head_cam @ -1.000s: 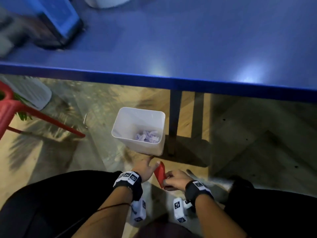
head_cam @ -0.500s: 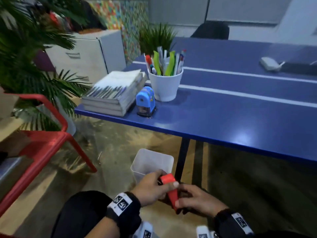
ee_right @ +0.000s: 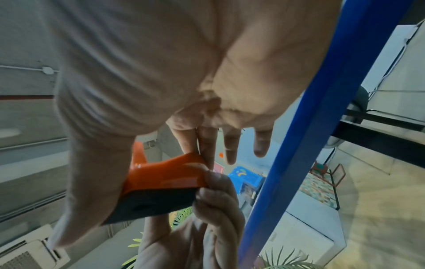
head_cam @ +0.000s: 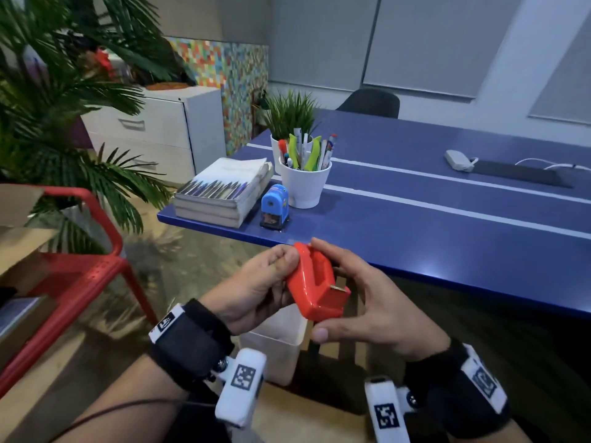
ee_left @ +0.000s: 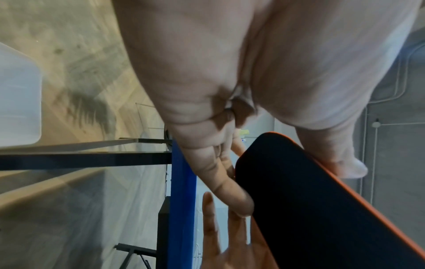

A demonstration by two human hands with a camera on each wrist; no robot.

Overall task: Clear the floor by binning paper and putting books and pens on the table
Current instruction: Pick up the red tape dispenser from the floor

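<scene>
Both hands hold a red stapler (head_cam: 315,289) with a black underside in front of the blue table's near edge (head_cam: 447,276). My left hand (head_cam: 265,279) grips its upper left end, thumb on top. My right hand (head_cam: 367,298) pinches it between the index finger at the top and the thumb below. The left wrist view shows the stapler's dark underside (ee_left: 310,200) against the fingers. The right wrist view shows its orange-red body (ee_right: 165,178). On the table stand a stack of books (head_cam: 224,193) and a white cup of pens (head_cam: 305,180).
A blue pencil sharpener (head_cam: 275,204) sits between the books and the cup. A white bin (head_cam: 275,343) stands on the floor under my hands. A red chair (head_cam: 80,276) and a palm plant (head_cam: 48,123) are at the left, a white cabinet (head_cam: 160,132) behind.
Both hands have risen with the red stapler from floor level beside the bin to the height of the table's edge. The head view has swung up from the floor to the tabletop.
</scene>
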